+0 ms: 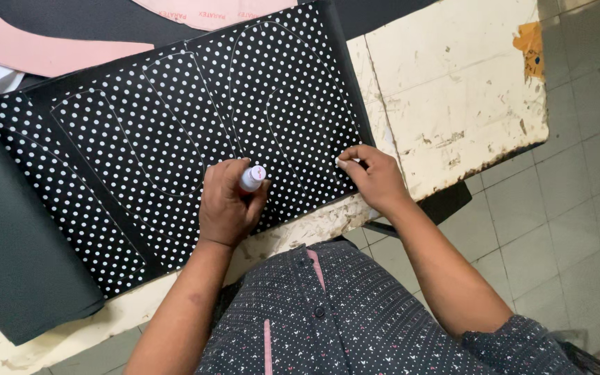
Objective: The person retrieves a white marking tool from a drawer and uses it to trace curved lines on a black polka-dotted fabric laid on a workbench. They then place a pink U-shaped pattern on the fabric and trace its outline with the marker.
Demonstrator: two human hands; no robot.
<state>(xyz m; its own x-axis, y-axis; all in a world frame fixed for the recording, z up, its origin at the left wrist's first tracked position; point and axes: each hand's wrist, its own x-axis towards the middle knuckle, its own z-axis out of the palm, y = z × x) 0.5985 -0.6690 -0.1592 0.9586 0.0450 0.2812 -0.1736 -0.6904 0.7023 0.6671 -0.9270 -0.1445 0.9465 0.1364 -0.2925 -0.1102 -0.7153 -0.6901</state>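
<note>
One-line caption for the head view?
Left hand grips a white marker pen over black white-dotted fabric while right hand pins its edge on a worn table.

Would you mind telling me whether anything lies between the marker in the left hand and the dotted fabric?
Nothing visible does: the left hand holds the marker upright on the dotted fabric, beside a drawn outline.

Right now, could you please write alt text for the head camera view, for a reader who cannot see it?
Seen from above, a person's left hand holds a white marker upright on black fabric with white polka dots, where curved outlines are drawn. Their right hand presses the fabric's edge with its fingers. The fabric lies on a worn white table, with pink sheets above.
</note>
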